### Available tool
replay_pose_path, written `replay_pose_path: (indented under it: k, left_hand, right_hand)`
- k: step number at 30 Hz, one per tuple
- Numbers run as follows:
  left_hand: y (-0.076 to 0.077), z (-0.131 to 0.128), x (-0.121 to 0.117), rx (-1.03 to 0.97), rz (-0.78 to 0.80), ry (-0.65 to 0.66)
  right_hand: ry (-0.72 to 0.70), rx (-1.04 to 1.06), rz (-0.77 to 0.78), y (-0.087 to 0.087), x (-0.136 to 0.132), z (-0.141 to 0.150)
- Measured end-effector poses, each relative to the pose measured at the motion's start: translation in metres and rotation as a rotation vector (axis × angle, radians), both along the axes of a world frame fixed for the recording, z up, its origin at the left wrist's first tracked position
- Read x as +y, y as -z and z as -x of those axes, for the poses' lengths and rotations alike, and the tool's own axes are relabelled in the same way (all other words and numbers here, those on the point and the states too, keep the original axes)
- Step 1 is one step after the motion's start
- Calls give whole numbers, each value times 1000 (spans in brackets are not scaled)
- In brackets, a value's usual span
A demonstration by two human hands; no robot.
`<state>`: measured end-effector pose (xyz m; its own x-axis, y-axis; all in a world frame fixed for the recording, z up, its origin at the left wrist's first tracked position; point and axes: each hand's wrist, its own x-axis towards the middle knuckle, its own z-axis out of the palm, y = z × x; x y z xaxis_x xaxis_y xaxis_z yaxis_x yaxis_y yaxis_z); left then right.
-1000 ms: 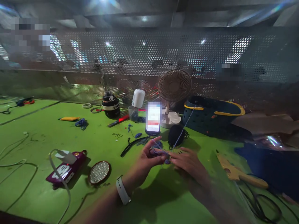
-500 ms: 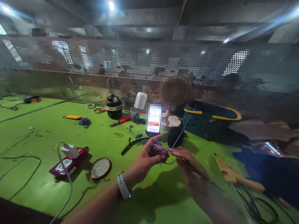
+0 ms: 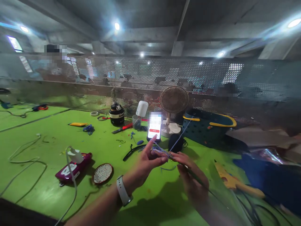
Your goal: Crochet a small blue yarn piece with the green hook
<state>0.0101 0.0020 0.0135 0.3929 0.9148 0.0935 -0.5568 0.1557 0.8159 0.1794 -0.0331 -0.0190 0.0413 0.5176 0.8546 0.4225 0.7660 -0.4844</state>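
Note:
Between my hands is a small crochet piece of purple-blue yarn. My left hand, with a white watch band at the wrist, pinches it between thumb and fingers. A yarn loop runs over the raised left index finger. My right hand is closed around a slim crochet hook with a dark handle, its tip end at the piece. A taut yarn strand rises from the work to the dark basket. Below the piece hangs a loose yarn tail.
A lit phone stands behind my hands, with a fan and a dark round ball nearby. Left are a purple power strip and a round studded disc. A yellow-handled tool lies right.
The camera view has tilted up, so the scene sits lower. The left index finger has straightened upward, and the yarn tail below the piece hangs more in view. Both hands keep their hold.

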Motion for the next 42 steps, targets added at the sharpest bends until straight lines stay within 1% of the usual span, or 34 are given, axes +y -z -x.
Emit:
replay_pose_path:
  k: [3, 8, 11, 14, 21, 27, 30, 34, 37, 42]
  left_hand:
    - [0, -1, -3, 24, -7, -37]
    - [2, -2, -10, 26, 7, -77]
    - [4, -2, -14, 2, 9, -76]
    - [4, -1, -17, -7, -28, -81]
    - [0, -1, -27, 46, -107, -201]
    - [2, 0, -31, 70, -195, -269]
    - [4, 2, -30, 73, -226, -272]
    - [4, 5, -29, 117, -242, -218]
    - [2, 5, -29, 111, -213, -208]
    - [-1, 3, -30, 102, -131, -234]
  right_hand:
    - [-8, 25, 32, 0, -2, 1]
    - [-1, -4, -57, -3, -2, 3]
    - [6, -42, -78, -4, -2, 2]
    - [-6, -38, -81, -5, -2, 2]
    - [-23, -1, -49, -6, -6, 7]
    - [-4, 3, 2, -5, -8, 9]
    - [5, -3, 38, -5, -9, 10]
    - [6, -48, -21, -4, -8, 11]
    - [13, -112, -96, -3, -6, 10]
    - [24, -255, -138, -3, -3, 3]
